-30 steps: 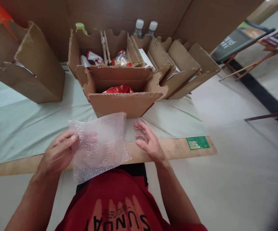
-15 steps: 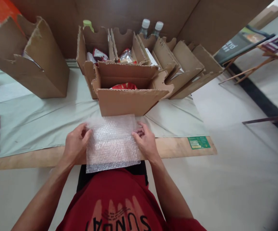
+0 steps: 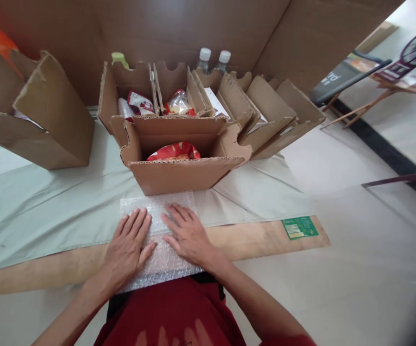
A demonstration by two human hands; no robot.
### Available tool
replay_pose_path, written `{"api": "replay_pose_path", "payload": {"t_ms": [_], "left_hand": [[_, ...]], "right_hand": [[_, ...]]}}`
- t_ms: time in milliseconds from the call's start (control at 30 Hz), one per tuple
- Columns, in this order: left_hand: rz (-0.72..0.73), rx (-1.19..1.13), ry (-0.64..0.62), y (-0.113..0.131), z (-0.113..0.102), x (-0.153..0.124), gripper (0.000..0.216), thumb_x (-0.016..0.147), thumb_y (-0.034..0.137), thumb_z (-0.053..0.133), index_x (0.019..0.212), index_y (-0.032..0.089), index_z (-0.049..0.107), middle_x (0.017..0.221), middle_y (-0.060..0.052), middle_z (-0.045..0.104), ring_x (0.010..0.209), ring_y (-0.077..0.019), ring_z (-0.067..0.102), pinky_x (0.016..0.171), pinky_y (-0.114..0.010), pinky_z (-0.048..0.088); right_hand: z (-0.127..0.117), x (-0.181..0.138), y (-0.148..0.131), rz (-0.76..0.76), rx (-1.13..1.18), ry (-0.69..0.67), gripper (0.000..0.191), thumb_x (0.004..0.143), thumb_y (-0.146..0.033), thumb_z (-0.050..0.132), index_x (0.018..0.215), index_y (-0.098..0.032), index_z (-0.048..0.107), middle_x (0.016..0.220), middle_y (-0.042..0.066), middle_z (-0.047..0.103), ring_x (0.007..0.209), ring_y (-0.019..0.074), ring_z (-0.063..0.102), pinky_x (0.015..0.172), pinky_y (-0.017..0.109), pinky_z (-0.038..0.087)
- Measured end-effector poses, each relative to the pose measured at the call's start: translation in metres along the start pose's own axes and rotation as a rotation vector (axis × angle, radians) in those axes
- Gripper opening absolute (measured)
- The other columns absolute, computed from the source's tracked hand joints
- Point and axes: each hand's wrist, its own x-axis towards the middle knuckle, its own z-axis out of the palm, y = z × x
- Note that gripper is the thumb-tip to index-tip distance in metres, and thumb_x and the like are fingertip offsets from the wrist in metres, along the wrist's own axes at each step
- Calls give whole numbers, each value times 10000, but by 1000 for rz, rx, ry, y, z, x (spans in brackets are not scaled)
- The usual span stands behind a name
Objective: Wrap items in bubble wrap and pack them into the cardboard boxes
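Note:
A clear sheet of bubble wrap (image 3: pixel 157 257) lies flat across the table's front edge, its near end hanging past the wood. Both palms rest on top of it. My left hand (image 3: pixel 128 245) is open on its left part, fingers stretched forward. On the right part lies my right hand (image 3: pixel 187 234), also open, with its fingers apart. Just beyond the sheet stands a cardboard box (image 3: pixel 189 178) with a red packet (image 3: pixel 175 151) inside.
Behind that box, a row of open cardboard bins holds a red-and-white packet (image 3: pixel 141 103), a clear wrapped packet (image 3: pixel 179 102) and a white box (image 3: pixel 215 103). Two white-capped bottles (image 3: pixel 204 60) rise behind. Another carton (image 3: pixel 67 125) stands left. A green label (image 3: pixel 299 227) sits on the table edge.
My hands have let go of the bubble wrap's side edges and moved inward onto it, now lying flat with fingers stretched. The view has shifted, so the boxes appear lower.

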Motion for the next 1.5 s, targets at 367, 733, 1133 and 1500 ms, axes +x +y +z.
{"api": "replay_pose_path", "payload": {"t_ms": [367, 733, 1133, 1500], "left_hand": [[26, -361, -139, -14, -51, -29, 883, 991, 536, 613, 1711, 241, 196, 1753, -154, 322, 1650, -366, 236, 1311, -548, 283], [99, -456, -128, -18, -64, -61, 659, 963, 218, 646, 1594, 224, 453, 1502, -126, 656, 1479, -302, 546, 1302, -489, 311], [-592, -358, -62, -11, -60, -14, 347, 971, 496, 541, 736, 250, 611, 669, -27, 554, 672, -237, 567, 708, -392, 446], [-708, -289, -177, -32, -38, -2, 440, 837, 620, 598, 959, 207, 691, 1010, -153, 637, 960, -370, 618, 876, -558, 528]], "right_hand": [[-48, -115, 10, 13, 93, -134, 701, 914, -461, 758, 1536, -214, 548, 1636, 176, 524, 1525, 365, 474, 1209, 571, 411], [-50, -92, -9, 84, 517, 131, 245, 1066, -223, 542, 1164, -264, 763, 1163, 53, 831, 1154, 229, 760, 983, 428, 580], [-16, -33, 18, 436, 243, 231, 275, 1038, -434, 622, 880, -242, 740, 873, 56, 789, 834, 243, 701, 840, 401, 505], [-25, -14, 34, 353, 139, 47, 142, 937, -304, 685, 1036, -211, 727, 1443, 143, 672, 1251, 361, 605, 982, 489, 454]]}}
